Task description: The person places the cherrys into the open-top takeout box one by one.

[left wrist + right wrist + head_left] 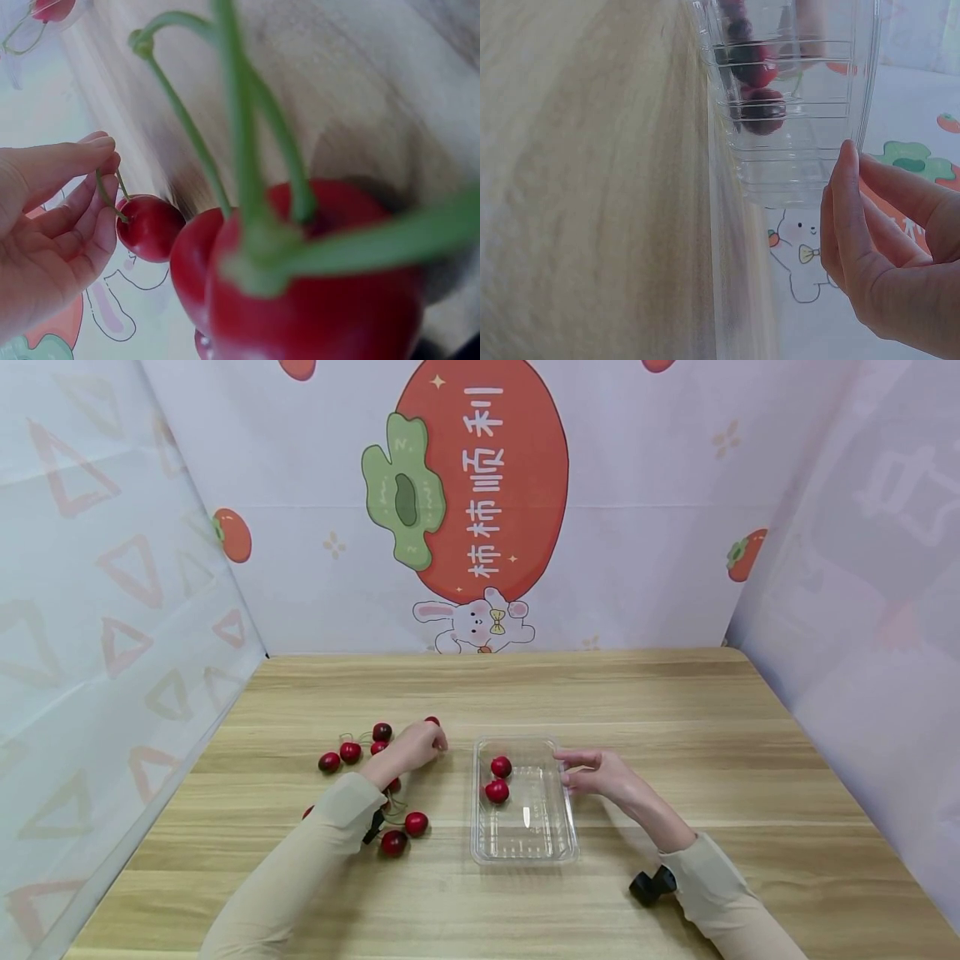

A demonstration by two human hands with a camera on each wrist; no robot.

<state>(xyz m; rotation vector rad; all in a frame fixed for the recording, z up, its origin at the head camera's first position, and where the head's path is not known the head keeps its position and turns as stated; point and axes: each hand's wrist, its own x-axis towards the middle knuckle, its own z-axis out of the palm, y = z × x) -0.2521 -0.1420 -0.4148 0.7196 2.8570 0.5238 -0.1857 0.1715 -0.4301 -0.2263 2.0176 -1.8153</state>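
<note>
My left hand [412, 748] is left of the clear plastic container [477, 827], over the tabletop. In the left wrist view its thumb and fingertips pinch the green stem of a red cherry [150, 231], which hangs just beyond the fingers. Larger cherries [322, 307] with joined stems fill the foreground there. My right hand [611, 778] holds the container's right rim between thumb and fingers, as the right wrist view shows. Inside the container, two dark red cherries [497, 791] lie along the left side. The left forearm partly hides some loose cherries.
Several loose cherries [350, 752] lie on the wooden table [675, 710] around the left forearm, two of them near its front [393, 842]. Printed cloth [300, 460] stands behind the table and along both sides. A black wrist camera [652, 886] juts from the right sleeve.
</note>
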